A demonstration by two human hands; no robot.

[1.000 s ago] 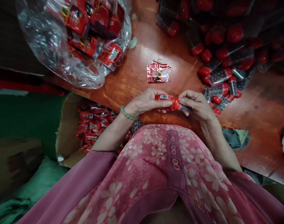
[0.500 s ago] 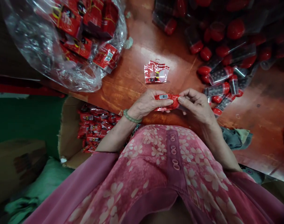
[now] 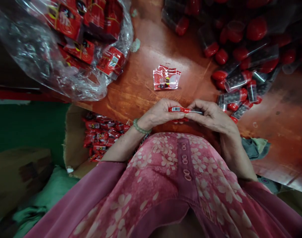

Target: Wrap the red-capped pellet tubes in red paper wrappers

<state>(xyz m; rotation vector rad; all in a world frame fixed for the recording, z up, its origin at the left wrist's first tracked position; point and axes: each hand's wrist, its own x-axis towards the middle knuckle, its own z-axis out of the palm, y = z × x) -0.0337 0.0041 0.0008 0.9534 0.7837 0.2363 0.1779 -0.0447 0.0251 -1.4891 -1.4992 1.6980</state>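
Note:
My left hand point(image 3: 159, 114) is closed on a small red printed wrapper point(image 3: 177, 109) that shows a barcode, its thumb lying along the near side. My right hand point(image 3: 211, 116) pinches a clear plastic tube point(image 3: 196, 111), whose left end meets the wrapper. How far the tube sits inside the wrapper is hidden by my fingers. Beyond my hands, a small stack of flat red wrappers point(image 3: 166, 79) lies on the table. A heap of clear tubes with red caps point(image 3: 237, 81) is spread to the right of them, some holding small round pieces.
A clear plastic bag point(image 3: 91, 91) of bundled red wrappers stands at the upper left of the reddish table point(image 3: 146, 62). Below it, a cardboard box point(image 3: 75, 142) holds many red wrapped pieces point(image 3: 98, 137). Dark cloth point(image 3: 255, 148) lies by my right forearm.
Both hands have shifted slightly toward me. The wrapper has turned so its barcode side looks narrower, and more of the clear tube shows between my right fingers.

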